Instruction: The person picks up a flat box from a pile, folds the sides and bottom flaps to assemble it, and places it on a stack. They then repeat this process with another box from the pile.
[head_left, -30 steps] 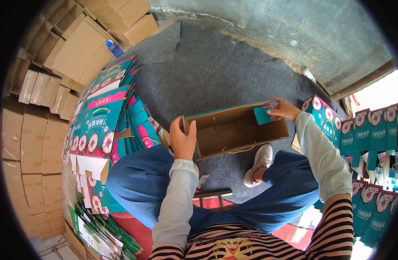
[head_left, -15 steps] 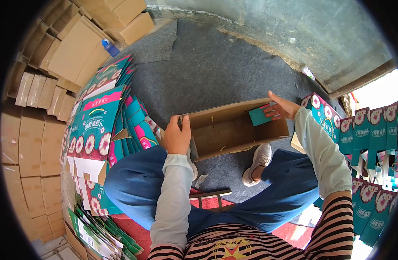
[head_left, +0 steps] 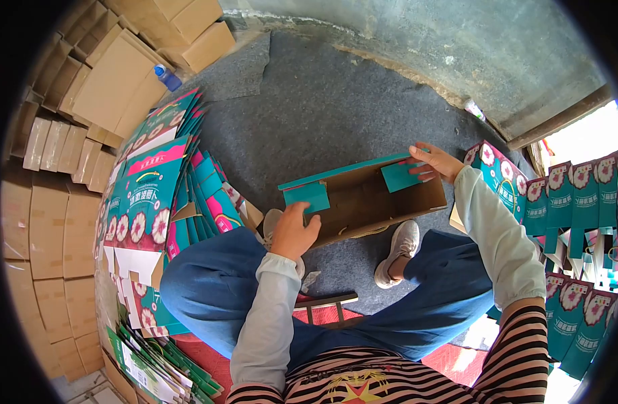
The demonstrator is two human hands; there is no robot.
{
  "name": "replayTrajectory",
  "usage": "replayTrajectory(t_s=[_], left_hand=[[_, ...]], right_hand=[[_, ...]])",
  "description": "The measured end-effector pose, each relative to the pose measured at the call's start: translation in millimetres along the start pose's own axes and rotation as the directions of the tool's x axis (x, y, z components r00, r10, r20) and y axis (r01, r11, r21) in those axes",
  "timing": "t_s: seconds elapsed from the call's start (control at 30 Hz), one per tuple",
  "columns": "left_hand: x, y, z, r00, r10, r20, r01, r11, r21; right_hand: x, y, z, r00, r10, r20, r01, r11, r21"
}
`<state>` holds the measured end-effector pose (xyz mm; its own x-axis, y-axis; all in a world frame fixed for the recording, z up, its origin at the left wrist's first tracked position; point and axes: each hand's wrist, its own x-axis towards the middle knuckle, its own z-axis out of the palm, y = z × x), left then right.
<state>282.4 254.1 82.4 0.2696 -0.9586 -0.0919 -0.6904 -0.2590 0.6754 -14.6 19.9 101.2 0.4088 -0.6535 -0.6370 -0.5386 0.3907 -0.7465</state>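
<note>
An open-topped cardboard box (head_left: 363, 198), brown inside, sits tilted between my knees. A teal strip runs along its far edge, and teal flaps fold in at both ends. Beside the left flap (head_left: 309, 196) is my left hand (head_left: 295, 230), its thumb and fingers apart and the fingertips at the flap's lower edge. At the far right corner, my right hand (head_left: 435, 163) grips the box, thumb at the rim and fingers against the right flap (head_left: 402, 177). A cord handle shows along the near side.
Flattened teal and pink printed cartons (head_left: 147, 192) are piled at my left, with brown boxes (head_left: 46, 229) stacked behind. Finished printed boxes (head_left: 571, 202) stand in rows at right. A blue bottle (head_left: 167, 77) stands farther back. Grey matting (head_left: 309, 101) covers the floor up to a wall.
The far edge has folded over, showing its teal side, and the left flap now lies inward. My left hand has moved off the left rim, right and down. My right hand stays at its corner.
</note>
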Motion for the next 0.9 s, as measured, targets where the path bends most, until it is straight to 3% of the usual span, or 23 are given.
replayTrajectory(t_s=[0.13, 0.23, 0.33, 0.43, 0.5, 0.57, 0.63, 0.67, 0.7, 0.73, 0.9], left_hand=[[-2, -5, -7, 0.992, -0.121, 0.033, 0.122, 0.992, -0.044], [2, -12, -9, 0.989, -0.128, 0.075, 0.137, 0.982, -0.132], [2, -14, -11, 0.993, -0.090, 0.082, 0.102, 0.982, -0.158], [1, -10, -13, 0.988, -0.124, 0.096, 0.139, 0.976, -0.167], [-1, -12, -12, 0.986, -0.143, 0.086, 0.156, 0.972, -0.177], [-2, -17, -6, 0.991, -0.122, 0.056, 0.130, 0.974, -0.187], [-2, -16, -6, 0.990, -0.127, 0.065, 0.137, 0.976, -0.170], [-2, -15, -7, 0.989, -0.133, 0.068, 0.142, 0.976, -0.162], [-1, -13, -9, 0.989, -0.134, 0.065, 0.141, 0.981, -0.134], [-2, -8, -11, 0.988, -0.140, 0.061, 0.146, 0.984, -0.105], [-6, -1, -15, 0.989, -0.131, 0.069, 0.135, 0.989, -0.063]], right_hand=[[-7, -9, 2, 0.980, -0.145, -0.133, 0.121, 0.977, -0.178], [3, 5, -1, 0.876, -0.466, -0.125, 0.354, 0.796, -0.490], [-41, -41, 29, 0.815, -0.525, -0.244, -0.016, 0.402, -0.916], [-70, -69, 80, 0.853, -0.516, -0.084, 0.059, 0.256, -0.965], [-53, -51, 116, 0.771, -0.477, 0.421, 0.473, -0.015, -0.881], [-26, -45, 155, 0.908, -0.330, 0.259, 0.398, 0.484, -0.779], [25, -23, 181, 0.908, -0.347, 0.234, 0.414, 0.664, -0.622], [37, -20, 193, 0.954, -0.282, 0.102, 0.300, 0.875, -0.380], [46, -20, 206, 0.985, -0.175, 0.002, 0.175, 0.981, -0.081], [50, -19, 215, 0.998, -0.037, -0.053, 0.049, 0.971, 0.235], [49, -9, 225, 0.988, 0.007, -0.152, 0.066, 0.878, 0.474]])
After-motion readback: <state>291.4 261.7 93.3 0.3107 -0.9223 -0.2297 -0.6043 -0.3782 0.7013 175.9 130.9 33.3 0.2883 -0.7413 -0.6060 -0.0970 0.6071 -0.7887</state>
